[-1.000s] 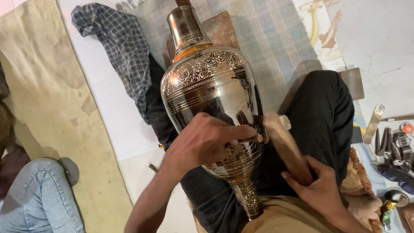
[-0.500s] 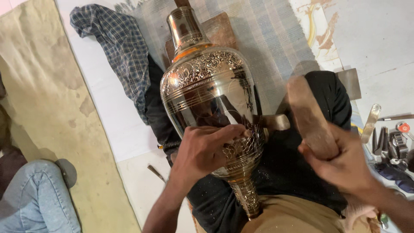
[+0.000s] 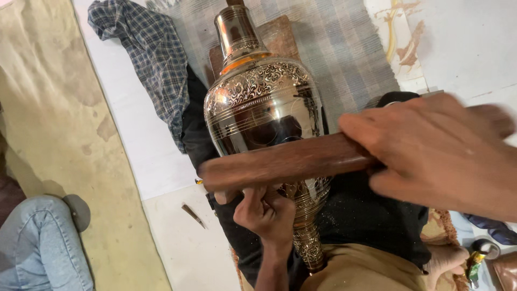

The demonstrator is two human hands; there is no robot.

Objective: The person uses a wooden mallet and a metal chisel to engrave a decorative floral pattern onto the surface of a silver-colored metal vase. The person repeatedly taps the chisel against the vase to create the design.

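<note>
1. The right hand [image 3: 447, 153] grips a wooden stick [image 3: 280, 164], fingers wrapped round its end; the stick lies crosswise over the vase [image 3: 266, 118].
2. The vase rests on the person's lap, long axis running away from the body.
3. The left hand [image 3: 266, 213], fingers curled, pinches something small against the vase's lower body, under the stick; what it is cannot be told.
</note>
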